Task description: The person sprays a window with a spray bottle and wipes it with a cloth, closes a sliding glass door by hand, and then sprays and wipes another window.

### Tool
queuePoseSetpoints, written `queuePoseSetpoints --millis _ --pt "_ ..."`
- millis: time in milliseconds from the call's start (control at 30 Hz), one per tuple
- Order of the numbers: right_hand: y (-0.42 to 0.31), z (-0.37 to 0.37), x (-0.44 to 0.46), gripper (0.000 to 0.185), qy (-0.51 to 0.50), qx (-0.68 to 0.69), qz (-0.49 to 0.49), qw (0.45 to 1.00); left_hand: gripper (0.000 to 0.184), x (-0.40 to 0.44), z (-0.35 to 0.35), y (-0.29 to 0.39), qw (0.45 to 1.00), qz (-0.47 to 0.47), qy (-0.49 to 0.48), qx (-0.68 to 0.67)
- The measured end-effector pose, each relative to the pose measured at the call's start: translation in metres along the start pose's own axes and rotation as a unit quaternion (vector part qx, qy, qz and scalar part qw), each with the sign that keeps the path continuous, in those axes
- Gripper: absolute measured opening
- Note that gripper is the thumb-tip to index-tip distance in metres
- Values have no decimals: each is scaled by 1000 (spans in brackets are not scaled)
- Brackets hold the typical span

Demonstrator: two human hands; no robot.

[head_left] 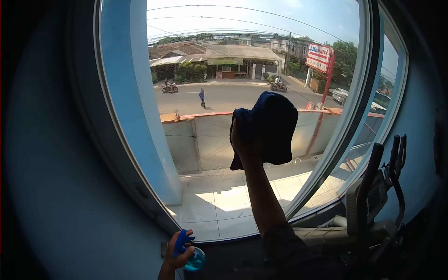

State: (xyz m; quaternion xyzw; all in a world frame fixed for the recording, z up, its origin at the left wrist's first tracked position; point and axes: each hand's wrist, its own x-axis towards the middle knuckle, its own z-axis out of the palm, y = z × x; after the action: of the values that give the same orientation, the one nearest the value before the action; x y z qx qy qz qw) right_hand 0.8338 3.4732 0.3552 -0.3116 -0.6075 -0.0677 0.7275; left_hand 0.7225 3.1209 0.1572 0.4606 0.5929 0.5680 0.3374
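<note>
The left hand point(176, 254) is curled round the neck of the spray bottle point(195, 259), its fingers bent over the blue nozzle, low beside the window frame point(135, 154). The right hand point(241, 142), raised, presses the dark cloth point(275, 128) up against the window; the cloth hides most of its fingers, so how far they spread cannot be told.

Hands point(173, 258), two; spray bottle point(195, 260), one; cloth point(276, 130), one; motorcycles point(170, 88), two; Alfamart sign point(319, 57), one; exercise machine point(371, 200), one.
</note>
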Motion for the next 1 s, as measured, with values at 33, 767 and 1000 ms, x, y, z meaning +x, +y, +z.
queuePoseSetpoints --millis 33,767,1000 --pt "-49 -8 11 37 -64 31 -16 997 58 -4 -4 -4 1000 15 7 3" --pt "45 -21 -87 83 -432 219 -79 872 57 -12 4 -18 999 -13 -32 15" --pt "130 -124 15 21 -225 -225 -247 915 56 25 59 -19 996 1 -90 9"
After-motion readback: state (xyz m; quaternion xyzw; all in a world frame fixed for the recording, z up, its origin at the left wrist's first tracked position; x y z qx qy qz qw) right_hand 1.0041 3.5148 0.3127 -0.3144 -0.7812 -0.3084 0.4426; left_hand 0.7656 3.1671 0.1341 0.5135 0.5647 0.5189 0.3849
